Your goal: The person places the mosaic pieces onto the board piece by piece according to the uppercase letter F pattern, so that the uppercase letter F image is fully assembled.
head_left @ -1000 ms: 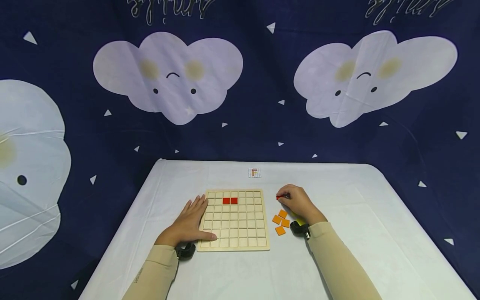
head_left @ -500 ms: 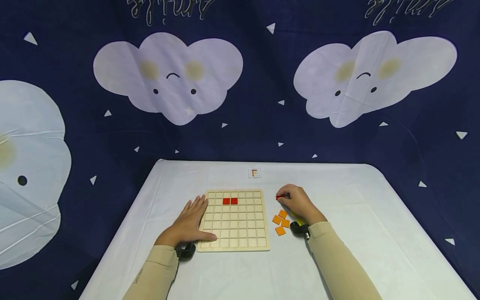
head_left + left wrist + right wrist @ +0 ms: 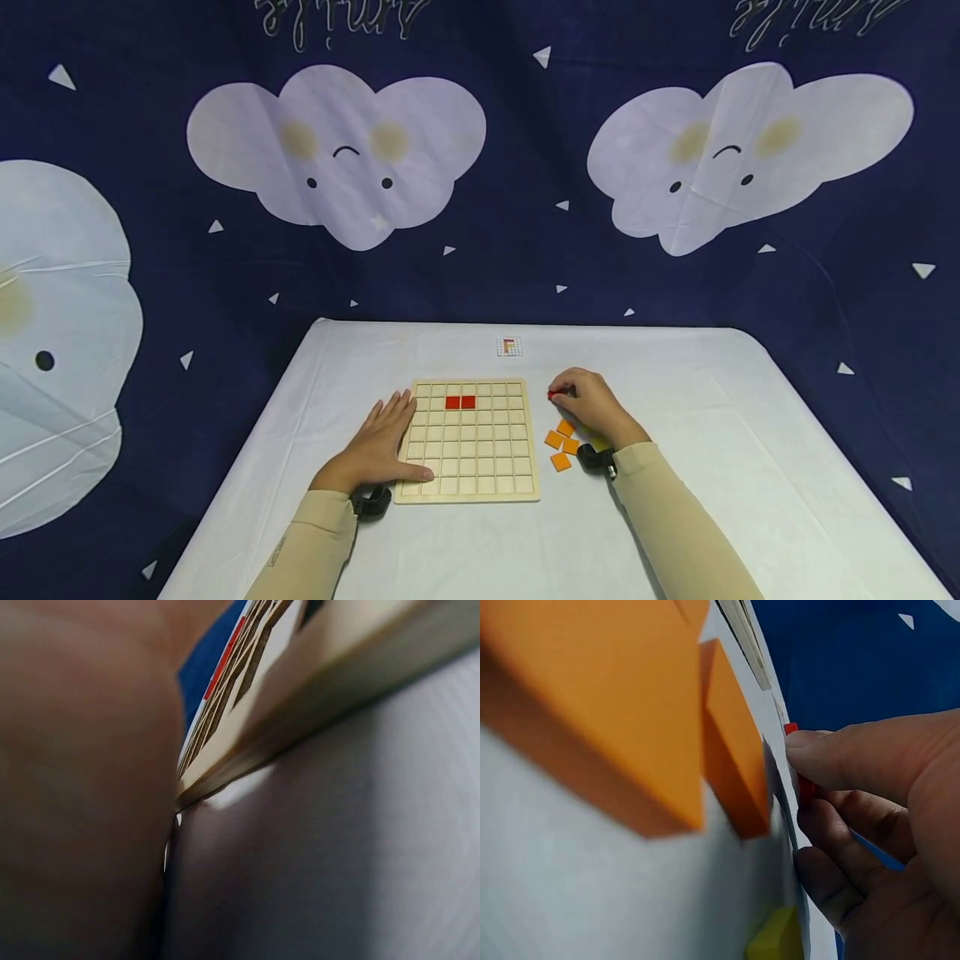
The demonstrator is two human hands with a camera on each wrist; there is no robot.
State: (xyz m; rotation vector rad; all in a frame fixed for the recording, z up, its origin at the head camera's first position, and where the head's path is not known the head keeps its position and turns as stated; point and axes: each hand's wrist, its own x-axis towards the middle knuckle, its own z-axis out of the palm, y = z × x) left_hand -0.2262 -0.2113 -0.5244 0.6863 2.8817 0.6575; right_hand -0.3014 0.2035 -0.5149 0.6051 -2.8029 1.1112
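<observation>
A wooden grid board (image 3: 477, 450) lies on the table, with two red square tiles (image 3: 468, 402) side by side near its far edge. My left hand (image 3: 378, 446) rests along the board's left side, fingers straight, thumb over its near left corner. To the right of the board, my right hand (image 3: 592, 406) pinches a red tile (image 3: 805, 787) between thumb and fingers, just over the table. Close to that hand lie several orange tiles (image 3: 561, 462). A yellow tile (image 3: 776, 939) is partly hidden under the right wrist in the head view.
A small card (image 3: 509, 346) with a coloured grid pattern lies beyond the board. White cloth covers the table (image 3: 675, 375). Behind it hangs a dark blue backdrop (image 3: 525, 275) with printed clouds. Each wrist wears a black camera (image 3: 596, 458).
My right hand has shifted slightly left with the red tile, which shows a little more now. The left hand, board and orange tiles stay in place.
</observation>
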